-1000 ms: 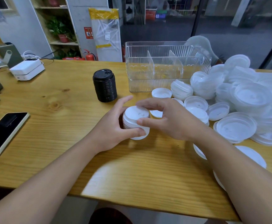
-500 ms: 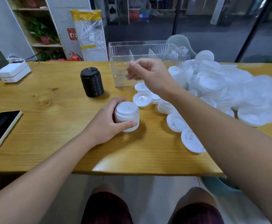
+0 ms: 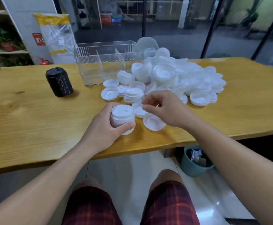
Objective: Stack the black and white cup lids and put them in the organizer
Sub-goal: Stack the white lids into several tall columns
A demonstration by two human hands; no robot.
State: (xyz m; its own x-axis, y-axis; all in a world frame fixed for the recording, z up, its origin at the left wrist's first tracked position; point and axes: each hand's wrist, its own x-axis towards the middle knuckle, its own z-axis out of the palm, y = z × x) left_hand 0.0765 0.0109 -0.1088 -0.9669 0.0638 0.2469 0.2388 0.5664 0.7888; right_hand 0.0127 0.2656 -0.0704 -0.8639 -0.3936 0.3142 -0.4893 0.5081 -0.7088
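Head view. The left hand (image 3: 105,127) is wrapped around one short stack of white lids (image 3: 122,118) standing on the wooden table (image 3: 35,120): the thumb presses the near side low down, the other fingers curl round the far left side. How many lids make up this stack cannot be counted.

The right hand (image 3: 166,109) hovers just to the right of the stack, fingers curled inward with thumb and forefinger tips close together. Whether they pinch anything cannot be told; the fingertips are just over a single white lid (image 3: 138,110) lying flat beside the stack. Directly under the right palm lies another loose lid (image 3: 153,122), upturned, near the table's front edge.

Beyond the fingertips of both hands, a few flat single lids and small nested groups spread out, among them one upturned lid (image 3: 109,93) farther from the left fingers. Past the right hand's knuckles rises one large heap of white lids (image 3: 173,75), too many and too jumbled to count.

Well beyond the left fingers and off to their left stands one tall stack of black lids (image 3: 59,82), upright on the table. Farther than the loose lids sits one clear organizer (image 3: 106,62) with two dividers making three compartments; no lids show inside it.

Below the table edge, right of the right forearm, is one teal bin (image 3: 195,161).
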